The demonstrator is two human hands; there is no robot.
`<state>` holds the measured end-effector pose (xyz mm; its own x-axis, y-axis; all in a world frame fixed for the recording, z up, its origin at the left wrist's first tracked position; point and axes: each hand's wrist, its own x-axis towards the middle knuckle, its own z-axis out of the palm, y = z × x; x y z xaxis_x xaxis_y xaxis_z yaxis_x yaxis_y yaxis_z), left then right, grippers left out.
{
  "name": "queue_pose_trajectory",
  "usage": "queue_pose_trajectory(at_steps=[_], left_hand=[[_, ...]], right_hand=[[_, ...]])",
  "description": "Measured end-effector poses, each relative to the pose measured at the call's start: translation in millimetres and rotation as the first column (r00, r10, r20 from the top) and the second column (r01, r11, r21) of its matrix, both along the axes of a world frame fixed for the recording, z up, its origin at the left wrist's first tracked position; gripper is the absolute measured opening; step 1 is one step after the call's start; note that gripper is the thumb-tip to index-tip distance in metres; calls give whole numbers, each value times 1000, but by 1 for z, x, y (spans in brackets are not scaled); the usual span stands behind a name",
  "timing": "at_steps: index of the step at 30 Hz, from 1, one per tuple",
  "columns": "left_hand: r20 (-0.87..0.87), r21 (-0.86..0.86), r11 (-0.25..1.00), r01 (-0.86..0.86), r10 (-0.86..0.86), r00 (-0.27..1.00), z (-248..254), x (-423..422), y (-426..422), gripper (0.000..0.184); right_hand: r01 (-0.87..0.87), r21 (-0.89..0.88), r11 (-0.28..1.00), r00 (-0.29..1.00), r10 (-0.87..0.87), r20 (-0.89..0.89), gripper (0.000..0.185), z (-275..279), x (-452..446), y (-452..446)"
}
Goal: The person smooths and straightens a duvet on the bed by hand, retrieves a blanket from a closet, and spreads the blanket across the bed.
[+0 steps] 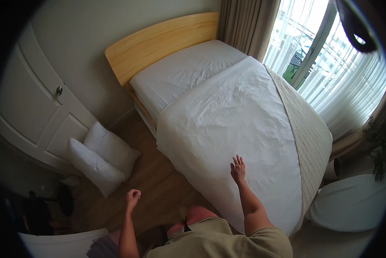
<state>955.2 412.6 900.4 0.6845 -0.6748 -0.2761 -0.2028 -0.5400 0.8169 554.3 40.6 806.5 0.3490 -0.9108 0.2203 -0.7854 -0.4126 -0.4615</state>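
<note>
My right hand (238,169) is over the white duvet (227,116) with its fingers stretched out and nothing in it. Whether the palm touches the cloth I cannot tell. The duvet is spread over the bed, its upper edge lying below the wooden headboard (163,41), with a bare stretch of white sheet (193,64) between. Along the far side shows a beige textured blanket (298,124). My left hand (133,197) hangs above the wooden floor beside the bed, its fingers curled in and holding nothing visible.
Two white pillows (111,150) lean together on the floor (158,185) near the white door (38,103). Sheer curtains (330,103) hang at the window on the right. A white rounded surface (352,202) and a plant (375,146) stand at lower right.
</note>
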Motion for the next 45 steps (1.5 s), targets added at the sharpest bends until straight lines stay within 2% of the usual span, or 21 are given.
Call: queue_pose_trajectory(at_steps=[5,8,13,15,16,18,19,21,22,24,27,30,33,35,36,38,40,41,42,43,45], left_hand=[[130,8,955,295,-293,947,22,112,-181,11],[270,67,885,460,-460,846,-4,164,-280,24],[145,133,852,507,-523,840,-57,225,-411,40],[424,39,803,594,-552,718,-93,246,-461,45],[411,44,790,612,-572,709,-112,256,-486,45],[523,-68,754,653,-531,667,-141,271,-527,60],[508,-67,748,660,-544,668,-133,271,-542,60],[114,178,807,563,-585,803,-97,254,-570,58],[108,173,802,571,-592,799,-102,252,-581,58],[29,448,440,778,-877,479,-109,258,-594,52],[-63,183,603,777,-781,621,-129,274,-586,47],[92,255,551,795,-832,547,-155,278,-583,42],[8,230,541,809,-832,555,-124,308,-598,36],[314,57,706,706,-684,659,-113,368,-629,31],[642,120,783,611,-531,554,-106,405,-645,39],[784,-4,952,306,-188,592,-124,489,-672,57],[907,-38,998,47,15,420,-176,577,-684,56],[908,-30,997,66,0,418,-180,606,-687,56],[337,-132,991,-1,46,940,-180,630,-692,56],[-439,-136,983,-122,50,897,-180,646,-694,55],[-557,-116,987,-110,27,830,-185,659,-694,54]], right_hand=[[172,9,985,984,-173,31,44,23,61,-81],[232,-3,973,971,-232,-56,54,14,103,-149],[376,-2,927,914,-371,-162,56,-28,202,-228],[143,-107,984,968,-161,-194,49,-42,261,-205],[-67,-99,993,953,34,-302,49,-45,292,-181],[-318,107,942,926,333,-177,49,-38,343,-132],[-431,172,886,886,451,-105,49,-28,359,-112],[-514,240,823,829,549,-108,51,-17,380,-94],[-505,244,828,833,542,-114,51,-21,389,-92],[-443,217,870,830,489,-268,55,-25,402,-89],[-465,219,858,852,501,-153,50,-19,404,-94],[-234,61,970,972,232,44,41,-17,437,-112],[-81,-94,992,987,93,129,27,38,503,-235],[40,-97,994,985,-23,171,36,37,535,-331],[64,-141,988,992,-47,118,43,30,546,-376],[189,-116,975,980,-195,-45,47,1,567,-446],[322,-115,940,942,-330,-63,48,-38,594,-481],[254,-126,959,951,-271,-146,48,-45,613,-479],[188,-125,974,950,-212,-228,49,-49,634,-471],[49,-105,993,972,-72,-225,47,-53,656,-454],[-236,-17,972,964,232,-134,45,-51,697,-393]])
